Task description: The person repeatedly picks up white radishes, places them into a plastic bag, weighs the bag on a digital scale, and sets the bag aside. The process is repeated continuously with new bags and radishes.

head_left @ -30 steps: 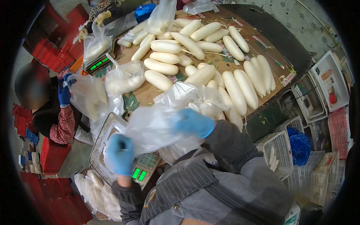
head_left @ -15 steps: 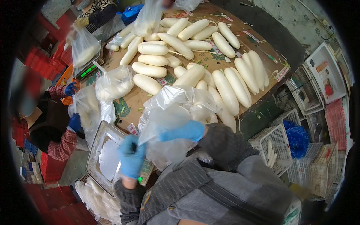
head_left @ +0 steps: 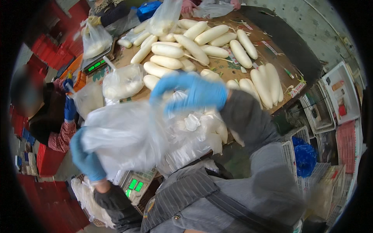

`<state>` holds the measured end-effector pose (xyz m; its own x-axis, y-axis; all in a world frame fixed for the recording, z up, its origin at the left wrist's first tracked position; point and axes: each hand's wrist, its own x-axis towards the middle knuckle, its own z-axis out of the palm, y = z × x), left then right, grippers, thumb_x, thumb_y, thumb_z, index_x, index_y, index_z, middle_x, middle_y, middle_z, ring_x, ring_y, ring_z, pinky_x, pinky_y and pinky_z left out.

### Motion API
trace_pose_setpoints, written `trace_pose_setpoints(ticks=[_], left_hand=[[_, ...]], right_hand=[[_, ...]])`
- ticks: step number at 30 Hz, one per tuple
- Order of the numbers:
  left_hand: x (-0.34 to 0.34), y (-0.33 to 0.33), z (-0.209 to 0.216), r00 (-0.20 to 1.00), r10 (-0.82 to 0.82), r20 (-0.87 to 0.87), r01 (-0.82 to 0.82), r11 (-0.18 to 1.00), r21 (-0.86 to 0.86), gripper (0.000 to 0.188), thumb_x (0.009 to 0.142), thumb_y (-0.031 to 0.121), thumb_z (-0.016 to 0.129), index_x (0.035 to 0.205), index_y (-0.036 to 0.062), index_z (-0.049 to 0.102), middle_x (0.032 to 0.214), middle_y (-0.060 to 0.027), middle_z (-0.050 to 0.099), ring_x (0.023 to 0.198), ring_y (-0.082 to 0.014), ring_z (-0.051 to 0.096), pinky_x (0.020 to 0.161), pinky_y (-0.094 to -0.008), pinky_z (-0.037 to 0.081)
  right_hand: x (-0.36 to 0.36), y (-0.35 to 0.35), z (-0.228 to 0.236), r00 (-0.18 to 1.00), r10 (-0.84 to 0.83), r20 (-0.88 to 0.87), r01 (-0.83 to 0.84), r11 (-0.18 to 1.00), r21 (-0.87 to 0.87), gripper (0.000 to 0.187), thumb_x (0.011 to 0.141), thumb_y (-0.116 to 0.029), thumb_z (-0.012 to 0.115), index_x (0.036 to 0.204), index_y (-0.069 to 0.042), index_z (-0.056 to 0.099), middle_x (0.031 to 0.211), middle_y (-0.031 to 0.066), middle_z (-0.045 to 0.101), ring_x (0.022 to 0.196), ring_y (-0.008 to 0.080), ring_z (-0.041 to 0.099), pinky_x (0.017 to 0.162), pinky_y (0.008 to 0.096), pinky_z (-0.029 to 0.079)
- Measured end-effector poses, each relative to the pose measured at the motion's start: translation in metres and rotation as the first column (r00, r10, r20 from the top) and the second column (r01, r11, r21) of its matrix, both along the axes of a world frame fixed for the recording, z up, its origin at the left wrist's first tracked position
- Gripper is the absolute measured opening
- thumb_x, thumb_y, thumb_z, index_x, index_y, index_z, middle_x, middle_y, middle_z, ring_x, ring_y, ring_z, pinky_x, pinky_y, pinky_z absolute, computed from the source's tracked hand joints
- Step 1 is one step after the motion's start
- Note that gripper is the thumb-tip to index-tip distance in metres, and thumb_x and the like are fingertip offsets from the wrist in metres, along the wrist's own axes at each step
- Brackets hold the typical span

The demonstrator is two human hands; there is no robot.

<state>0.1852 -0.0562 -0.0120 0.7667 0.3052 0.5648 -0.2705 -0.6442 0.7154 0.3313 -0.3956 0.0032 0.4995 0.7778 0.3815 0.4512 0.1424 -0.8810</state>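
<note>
Held bag [head_left: 120,136]: it is spread between the two hands, partly over the near scale [head_left: 142,188]; because of blur, I cannot tell what is inside.
Left hand [head_left: 87,155]: closed on the bag's left edge, well apart from the other hand.
Right hand [head_left: 198,93]: curved at the bag's upper right; I cannot tell if it is clamped.
Filled bag [head_left: 123,81]: lies on the desk [head_left: 272,54], with pale contents showing through.
White radishes [head_left: 268,85]: many lie loose on the desk.
Far scale [head_left: 94,66]: carries a clear bag [head_left: 96,42], pale content inside.
White tray [head_left: 332,79]: contains a red item [head_left: 342,110].
</note>
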Motion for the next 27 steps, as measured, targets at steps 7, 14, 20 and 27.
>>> trace_pose_setpoints(ticks=[7,14,20,27], left_hand=[[-0.086,0.038,0.037,0.963,-0.113,-0.245,-0.029,0.859,-0.512,0.049,0.091,0.014,0.053,0.136,-0.0015,0.042,0.131,-0.0116,0.051,0.117,-0.0205,0.051,0.1,-0.0329,0.04],[-0.102,0.058,0.023,0.987,0.096,-0.129,-0.159,0.445,-0.881,0.048,0.096,0.025,0.048,0.135,-0.0007,0.043,0.132,-0.0127,0.052,0.116,-0.0235,0.053,0.099,-0.0339,0.042],[-0.121,0.061,0.022,0.979,0.158,-0.124,-0.18,0.41,-0.894,0.048,0.095,0.026,0.049,0.135,-0.0005,0.044,0.132,-0.0118,0.053,0.115,-0.0222,0.054,0.097,-0.0329,0.042],[-0.111,0.072,-0.006,0.998,0.004,-0.063,-0.055,0.532,-0.845,0.047,0.095,0.024,0.049,0.134,-0.0005,0.045,0.129,-0.0104,0.054,0.113,-0.0198,0.054,0.094,-0.0311,0.043]], right_hand=[[0.14,-0.071,-0.105,0.896,0.155,0.415,0.348,0.333,-0.876,0.097,0.055,-0.032,0.085,0.139,-0.012,0.041,0.124,0.0161,0.057,0.112,0.0321,0.056,0.096,0.0383,0.044],[0.136,-0.055,-0.121,0.92,0.318,0.229,0.166,0.214,-0.963,0.087,0.048,-0.033,0.087,0.126,-0.017,0.053,0.117,0.0152,0.058,0.107,0.0346,0.058,0.092,0.0421,0.046],[0.12,-0.112,-0.059,0.729,0.02,0.684,0.615,0.418,-0.668,0.071,0.049,-0.022,0.085,0.114,-0.014,0.059,0.112,0.0147,0.06,0.108,0.0329,0.055,0.09,0.042,0.046],[0.053,-0.091,-0.001,0.896,-0.403,-0.185,0.412,0.911,0.009,0.081,0.067,-0.025,0.08,0.136,-0.003,0.042,0.132,0.0112,0.051,0.119,0.024,0.051,0.099,0.0358,0.041]])
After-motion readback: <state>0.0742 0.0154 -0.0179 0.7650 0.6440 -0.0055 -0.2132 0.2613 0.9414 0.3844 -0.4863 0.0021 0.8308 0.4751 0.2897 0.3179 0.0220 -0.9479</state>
